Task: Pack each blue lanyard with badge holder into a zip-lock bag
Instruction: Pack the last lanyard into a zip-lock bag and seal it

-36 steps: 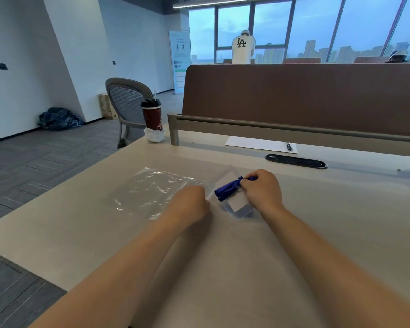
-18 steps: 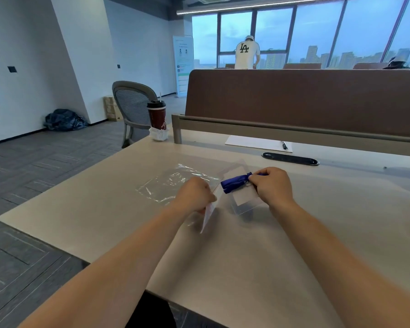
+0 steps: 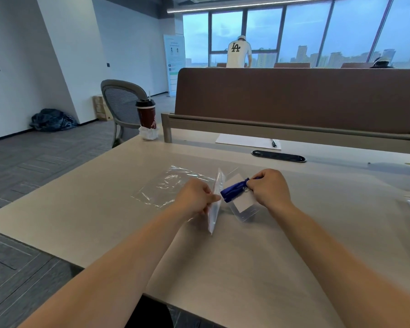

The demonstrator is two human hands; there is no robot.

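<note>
Left hand [image 3: 197, 197]: fingers [image 3: 208, 198] curled, thumb and fingertips pinching the mouth edge of the bag [image 3: 214, 209]. That edge stands lifted and nearly upright; the rest of the bag lies flat and crinkled on the surface [image 3: 246, 256], left of the hand.

Right hand [image 3: 269, 189]: fingers curled tight round one end of the bundled lanyard [image 3: 233, 191], by its metal clip. The holder [image 3: 244, 205] sits under the lanyard, tilted, its lower corner at or just above the surface. I cannot tell which.

The lanyard's free end points at the bag mouth, just beside the left thumb. Whether it has entered the bag cannot be told.

Also present: a lidded cup [image 3: 146, 116] at the far left corner, and paper [image 3: 244, 140] with a pen [image 3: 273, 143] at the far edge. A chair [image 3: 121, 100] stands beyond the cup, on the floor.
</note>
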